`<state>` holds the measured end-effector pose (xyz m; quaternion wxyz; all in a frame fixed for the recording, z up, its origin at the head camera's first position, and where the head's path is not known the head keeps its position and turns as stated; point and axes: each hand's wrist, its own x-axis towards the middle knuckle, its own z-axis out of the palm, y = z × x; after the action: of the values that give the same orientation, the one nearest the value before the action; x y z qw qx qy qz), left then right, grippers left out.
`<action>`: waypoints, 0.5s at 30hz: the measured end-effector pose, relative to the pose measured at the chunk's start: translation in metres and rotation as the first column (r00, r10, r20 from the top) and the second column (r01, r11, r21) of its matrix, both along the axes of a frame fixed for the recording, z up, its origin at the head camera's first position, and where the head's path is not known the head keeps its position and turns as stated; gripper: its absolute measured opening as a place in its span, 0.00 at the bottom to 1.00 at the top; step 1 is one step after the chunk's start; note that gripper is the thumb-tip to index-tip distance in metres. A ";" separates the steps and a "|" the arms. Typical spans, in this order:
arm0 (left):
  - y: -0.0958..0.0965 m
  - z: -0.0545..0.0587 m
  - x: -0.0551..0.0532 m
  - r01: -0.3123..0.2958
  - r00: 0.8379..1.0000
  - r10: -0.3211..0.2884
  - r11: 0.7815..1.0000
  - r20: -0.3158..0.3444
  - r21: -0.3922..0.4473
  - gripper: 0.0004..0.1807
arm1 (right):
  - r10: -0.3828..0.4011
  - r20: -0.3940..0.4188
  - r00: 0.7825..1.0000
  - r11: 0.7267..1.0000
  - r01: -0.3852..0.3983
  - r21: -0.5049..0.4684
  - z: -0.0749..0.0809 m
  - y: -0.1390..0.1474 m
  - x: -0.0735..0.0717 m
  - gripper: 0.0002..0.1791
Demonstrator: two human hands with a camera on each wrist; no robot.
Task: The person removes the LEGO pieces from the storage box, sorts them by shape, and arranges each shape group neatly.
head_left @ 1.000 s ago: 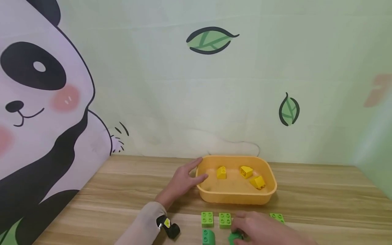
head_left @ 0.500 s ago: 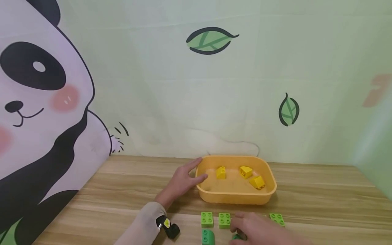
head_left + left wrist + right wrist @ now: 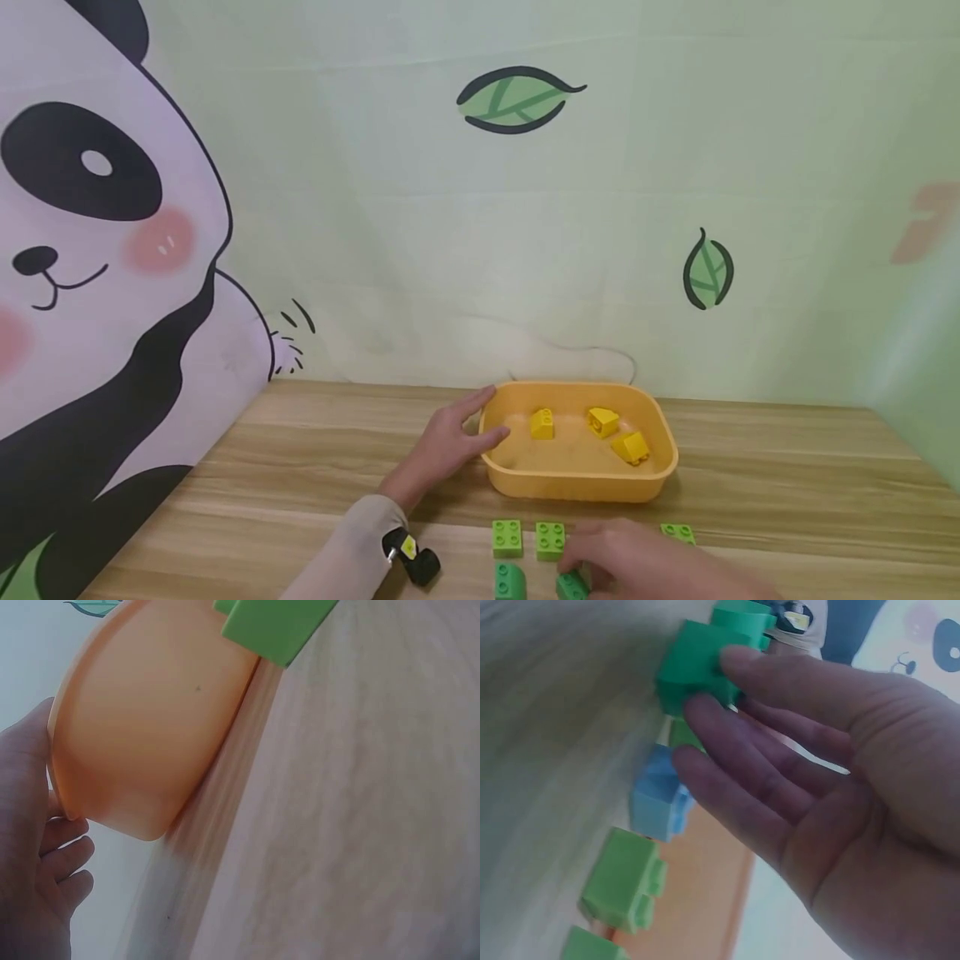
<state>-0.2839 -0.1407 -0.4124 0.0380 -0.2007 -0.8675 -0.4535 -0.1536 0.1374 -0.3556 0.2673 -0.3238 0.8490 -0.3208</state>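
My left hand (image 3: 446,450) grips the left end of an orange-yellow plastic tub (image 3: 577,485), thumb over its rim. Three yellow sloped toy bricks (image 3: 632,447) lie inside, apart from each other. Near the bottom edge of the head view, my right hand (image 3: 630,558) pinches a dark green toy brick (image 3: 572,586) with a curved side, standing at a slant. The right wrist view shows the thumb against this dark green brick (image 3: 694,667), low over the table. Another dark green curved brick (image 3: 510,581) stands to its left.
Light green bricks (image 3: 507,538) form a row in front of the tub, partly covered by my right hand. A light blue brick (image 3: 656,799) appears only in the right wrist view. Behind the wooden table (image 3: 787,483) rises a printed wall (image 3: 390,250).
My right fingers have shifted slightly around the dark green brick, which has turned and shows more of its studded top. The left hand and tub have stayed put.
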 end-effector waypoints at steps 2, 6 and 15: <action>0.000 0.000 0.001 -0.002 1.000 0.002 1.000 0.007 0.001 0.41 | -0.006 -0.034 0.999 1.000 0.006 0.010 -0.003 -0.002 -0.002 0.13; 0.000 0.000 0.001 -0.009 1.000 0.009 1.000 0.008 0.000 0.41 | -0.009 -0.064 0.998 1.000 0.009 0.005 -0.008 -0.004 -0.005 0.13; 0.001 -0.001 0.000 -0.011 1.000 0.011 1.000 -0.001 -0.003 0.41 | -0.049 -0.041 0.998 0.999 0.049 0.003 -0.011 -0.008 -0.006 0.11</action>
<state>-0.2841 -0.1401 -0.4132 0.0406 -0.1964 -0.8692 -0.4521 -0.1592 0.1294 -0.3667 0.2424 -0.3090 0.8626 -0.3190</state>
